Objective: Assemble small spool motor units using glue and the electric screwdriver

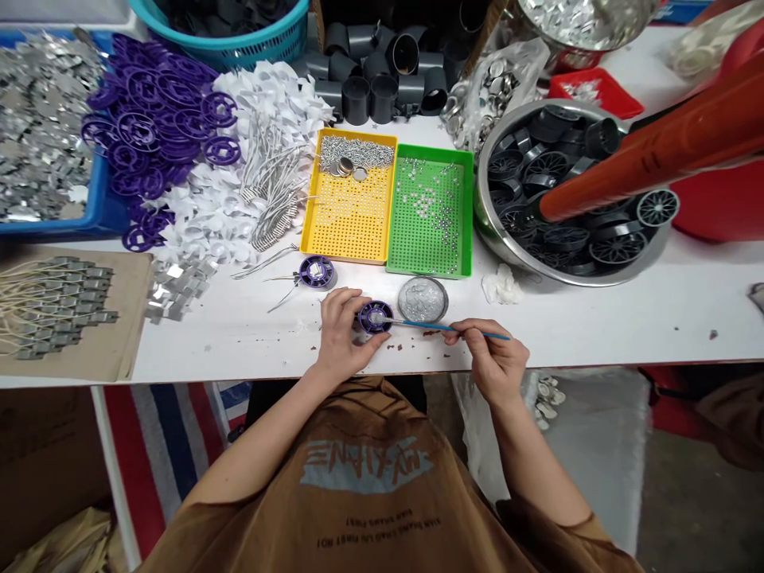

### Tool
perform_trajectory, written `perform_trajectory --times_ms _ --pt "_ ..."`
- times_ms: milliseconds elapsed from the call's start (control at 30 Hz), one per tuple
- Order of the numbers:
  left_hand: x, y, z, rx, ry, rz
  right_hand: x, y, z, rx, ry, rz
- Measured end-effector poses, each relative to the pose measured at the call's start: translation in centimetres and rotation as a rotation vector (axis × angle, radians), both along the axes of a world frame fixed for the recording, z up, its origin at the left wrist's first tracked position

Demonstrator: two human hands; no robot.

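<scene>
My left hand is closed around the side of a round purple and black plastic part, keeping it on the white table near the front edge. Between the fingers of my right hand is a thin blue paintbrush. Its tip touches the middle of the purple part, where a greyish patch shows. Just behind the brush lies a shallow round dish of grey, shiny paste. A second purple part with wires sits to the left, apart from my hands.
Behind my hands stand a yellow tray and a green tray of small metal pieces. A steel bowl of black wheel-like parts is at right, under an orange bar. Purple rings, white pieces and wired parts fill the left.
</scene>
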State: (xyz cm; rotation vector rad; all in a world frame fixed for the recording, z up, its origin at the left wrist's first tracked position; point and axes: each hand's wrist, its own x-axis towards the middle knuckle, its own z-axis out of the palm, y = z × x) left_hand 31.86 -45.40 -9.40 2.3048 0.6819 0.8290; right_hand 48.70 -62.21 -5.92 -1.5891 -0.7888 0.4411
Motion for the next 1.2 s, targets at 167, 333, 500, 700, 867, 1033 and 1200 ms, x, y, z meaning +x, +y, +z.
perform_trajectory --times_ms 167,333,500,700,867,1033,1200 --pt "0.0 0.0 0.0 0.004 -0.007 -0.003 0.7 0.8 0.1 -0.001 -0.039 -0.02" --pt "0.0 0.0 0.0 -0.002 0.008 0.005 0.6 0.7 0.5 -0.052 -0.065 -0.039" --pt "0.0 0.1 0.1 0.002 -0.019 -0.007 -0.2 -0.3 0.8 -0.056 -0.018 -0.011" --pt "0.0 0.2 0.1 0.008 -0.014 -0.018 0.2 -0.4 0.2 -0.02 -0.057 -0.001" --pt "0.0 0.2 0.2 0.007 0.01 -0.015 1.2 0.7 0.5 -0.019 -0.113 -0.001" --pt "-0.1 0.2 0.3 0.007 0.017 -0.015 1.5 1.9 0.8 0.003 -0.026 -0.021" --pt "-0.2 0.2 0.2 0.009 0.045 -0.007 2.0 1.6 0.6 0.061 0.201 -0.118"
